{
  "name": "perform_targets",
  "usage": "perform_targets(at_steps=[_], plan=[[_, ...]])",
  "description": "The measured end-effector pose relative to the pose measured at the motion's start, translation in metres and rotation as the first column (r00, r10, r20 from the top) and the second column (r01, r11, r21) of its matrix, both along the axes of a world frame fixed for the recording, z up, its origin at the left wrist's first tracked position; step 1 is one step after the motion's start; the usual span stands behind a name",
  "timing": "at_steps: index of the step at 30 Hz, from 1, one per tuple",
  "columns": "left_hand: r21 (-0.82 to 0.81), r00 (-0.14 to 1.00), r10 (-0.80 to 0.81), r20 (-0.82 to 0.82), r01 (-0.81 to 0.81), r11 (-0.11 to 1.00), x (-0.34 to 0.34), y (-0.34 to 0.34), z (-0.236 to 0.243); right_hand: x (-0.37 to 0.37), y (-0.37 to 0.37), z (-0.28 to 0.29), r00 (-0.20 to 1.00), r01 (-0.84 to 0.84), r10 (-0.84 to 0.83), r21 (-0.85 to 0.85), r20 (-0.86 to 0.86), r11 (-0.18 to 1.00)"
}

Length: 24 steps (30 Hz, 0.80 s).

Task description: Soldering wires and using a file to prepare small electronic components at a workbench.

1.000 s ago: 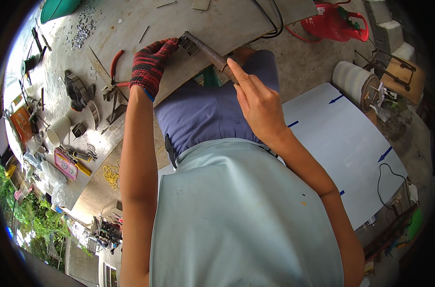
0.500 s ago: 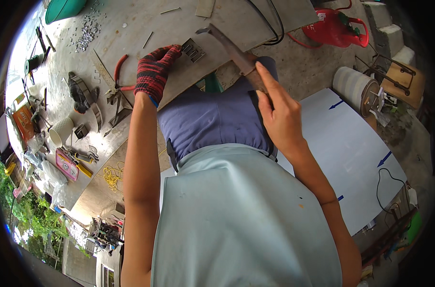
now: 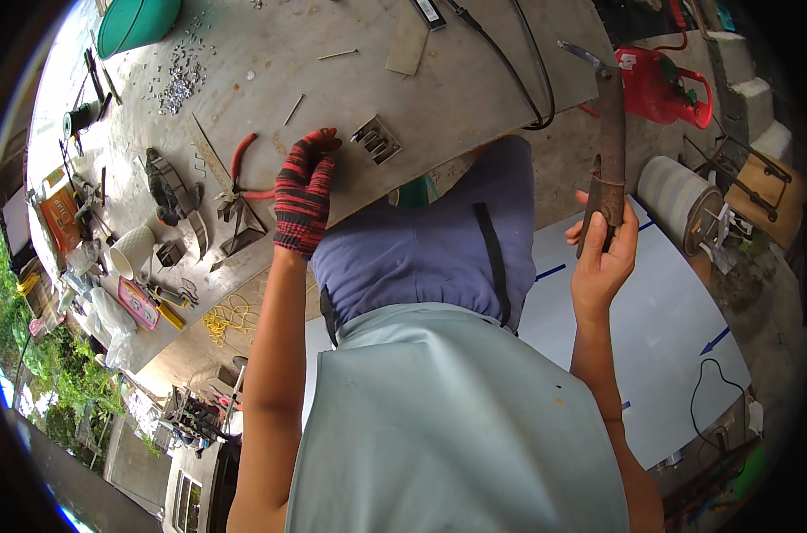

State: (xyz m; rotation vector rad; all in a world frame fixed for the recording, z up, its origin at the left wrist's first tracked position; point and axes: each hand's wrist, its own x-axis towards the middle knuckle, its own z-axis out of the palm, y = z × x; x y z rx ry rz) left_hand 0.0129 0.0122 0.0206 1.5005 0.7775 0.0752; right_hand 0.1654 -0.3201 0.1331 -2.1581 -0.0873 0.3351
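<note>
My left hand [image 3: 304,191], in a red-and-black striped glove, rests at the table's edge with fingers curled inward. Whether a small thing sits between the fingertips is hidden. Just right of it, apart from the glove, a small slotted metal block [image 3: 376,140] lies on the table. My bare right hand [image 3: 606,258] is closed around the lower end of a long rusty-brown tool with a thin hooked metal tip [image 3: 609,133]. That tool points upward, out past the table's right edge. Red-handled pliers [image 3: 242,164] lie left of the glove.
On the grey table [image 3: 474,98] are scattered small metal bits [image 3: 183,84], a green bowl [image 3: 139,25], a nail [image 3: 338,55], a flat metal plate [image 3: 407,46] and black cables [image 3: 501,53]. A white cup [image 3: 133,252] stands left. A red tank [image 3: 656,87] stands beyond the table's right edge.
My right hand has carried the brown tool right, away from the block, and turned it more upright. My left hand has let go of the slotted block. The view has shifted slightly.
</note>
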Motion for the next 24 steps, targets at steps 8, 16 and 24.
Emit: perform_targets(at_steps=[8, 16, 24], plan=[[0.412, 0.990, -0.062, -0.128, 0.110, 0.904, 0.016, -0.017, 0.000, 0.016, 0.011, 0.000, 0.999, 0.025, -0.027, 0.091, 0.019, 0.996], [0.690, 0.997, -0.029, -0.075, 0.073, 0.720, 0.006, -0.035, -0.023, 0.015, 0.006, 0.006, 0.991, 0.086, -0.094, 0.077, 0.100, 0.993], [0.682, 0.997, -0.078, -0.001, 0.058, 0.729, 0.006, -0.031, -0.035, 0.131, -0.018, -0.011, 0.872, 0.119, -0.086, -0.038, 0.481, 0.992]])
